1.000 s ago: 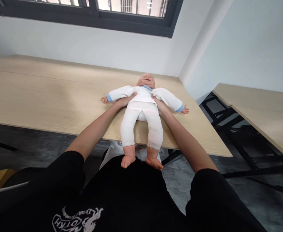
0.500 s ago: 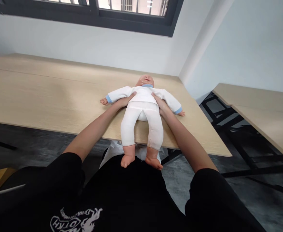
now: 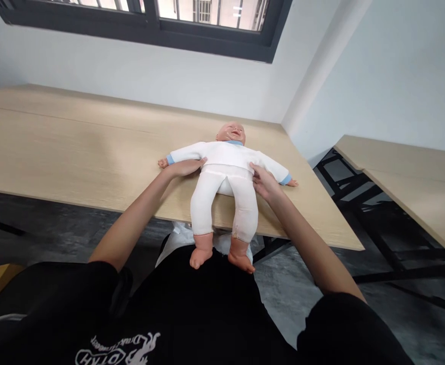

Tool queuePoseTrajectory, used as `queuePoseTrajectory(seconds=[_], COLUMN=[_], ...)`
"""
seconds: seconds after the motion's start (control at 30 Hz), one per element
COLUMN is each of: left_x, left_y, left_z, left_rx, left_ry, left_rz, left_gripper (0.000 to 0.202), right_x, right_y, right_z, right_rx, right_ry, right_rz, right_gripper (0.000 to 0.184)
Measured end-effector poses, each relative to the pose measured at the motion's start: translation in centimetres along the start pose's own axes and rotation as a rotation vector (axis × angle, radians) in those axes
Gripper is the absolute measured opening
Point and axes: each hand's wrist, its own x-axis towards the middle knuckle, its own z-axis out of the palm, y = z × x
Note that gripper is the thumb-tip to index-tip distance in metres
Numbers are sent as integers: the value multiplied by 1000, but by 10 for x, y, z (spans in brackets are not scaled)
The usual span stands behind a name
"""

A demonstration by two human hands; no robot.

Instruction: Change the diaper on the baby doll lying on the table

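Fingers: the left hand [image 3: 184, 168] has its fingers together on the doll's side; the right hand [image 3: 264, 182] has its fingers together on the doll's waist. Neither hand grips.
Doll: a baby doll [image 3: 226, 154] in a white suit [image 3: 222, 180] lies on its back, feet past the table edge.
Table: light wood table [image 3: 74, 147].
Room: white wall [image 3: 169, 86], dark window [image 3: 142, 31], another table [image 3: 408, 172] on the right.

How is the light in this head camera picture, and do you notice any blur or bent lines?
In the head view, daylight overexposes the window, a pale sheen lies on the tabletop, the baby doll stays fairly sharp with only faint shadows, and wide-angle distortion makes the window frame and table edges slant.
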Motion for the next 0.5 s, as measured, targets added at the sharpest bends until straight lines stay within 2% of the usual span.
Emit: queuePoseTrajectory(seconds=[0.03, 0.07, 0.1, 0.2, 0.27, 0.3, 0.33, 0.37, 0.43, 0.47, 0.5], left_x=[-12, -26, -42, -97, -133, -149, -162, -173, -188, -191, -192], left_y=[1, 3, 5, 12, 16, 17, 18, 17, 14, 11, 8], left_z=[0, 1, 3, 14, 19, 19, 19, 17, 15, 17, 22], left_rx=[1, 5, 10, 8, 33, 34, -4, -47, -106, -107, -90], left_ry=[-1, -12, 10, 172, 320, 322, 217, 32, -417, -583, -675], left_rz=[51, 105, 137, 162, 127, 104, 79, 55, -12, -26, -25], left_gripper=[68, 64, 60, 49, 39, 38, 37, 37, 33, 34, 34], right_x=[-19, -40, -63, -132, -169, -182, -191, -196, -196, -193, -189], right_y=[5, 11, 18, 41, 61, 72, 84, 96, 120, 131, 141], right_z=[-7, -14, -20, -37, -47, -52, -56, -61, -71, -76, -80], right_rx=[-12, -39, -98, -209, -191, -184, -192, -208, -267, -293, -309], right_ry=[15, 91, 132, 184, 218, 202, 176, 121, -31, -97, -146], right_rz=[-33, -80, -175, -409, -416, -378, -296, -193, 25, 111, 173], right_gripper=[28, 33, 39, 34, 30, 32, 36, 42, 57, 64, 71])
